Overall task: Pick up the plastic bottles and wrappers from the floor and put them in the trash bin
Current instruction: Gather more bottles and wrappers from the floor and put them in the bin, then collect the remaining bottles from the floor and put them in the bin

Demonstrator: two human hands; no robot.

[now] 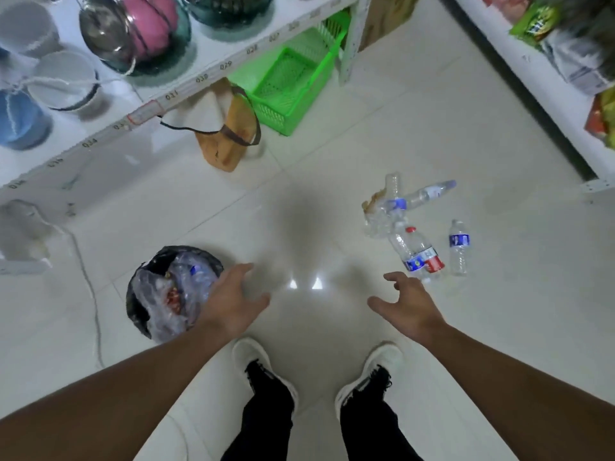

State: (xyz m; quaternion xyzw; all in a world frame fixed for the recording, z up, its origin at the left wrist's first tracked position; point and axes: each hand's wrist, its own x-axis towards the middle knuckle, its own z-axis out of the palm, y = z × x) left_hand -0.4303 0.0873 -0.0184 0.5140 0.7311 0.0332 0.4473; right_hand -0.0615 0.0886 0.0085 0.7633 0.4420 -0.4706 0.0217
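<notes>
A: Standing on the left, the black-lined trash bin [141, 296] is holding crumpled plastic; the left hand [233, 302] is hovering at its rim, fingers spread, empty.

B: And the right hand [411, 306]?

A: It is reaching, fingers spread, empty, near the plastic bottles [416, 227] lying on the floor [316, 154].

Glossy pale floor tiles [332, 134]; clear crinkled plastic bottles [409, 227]; shiny black liner in the trash bin [139, 307]; upper-centre green plastic basket [293, 81].
</notes>
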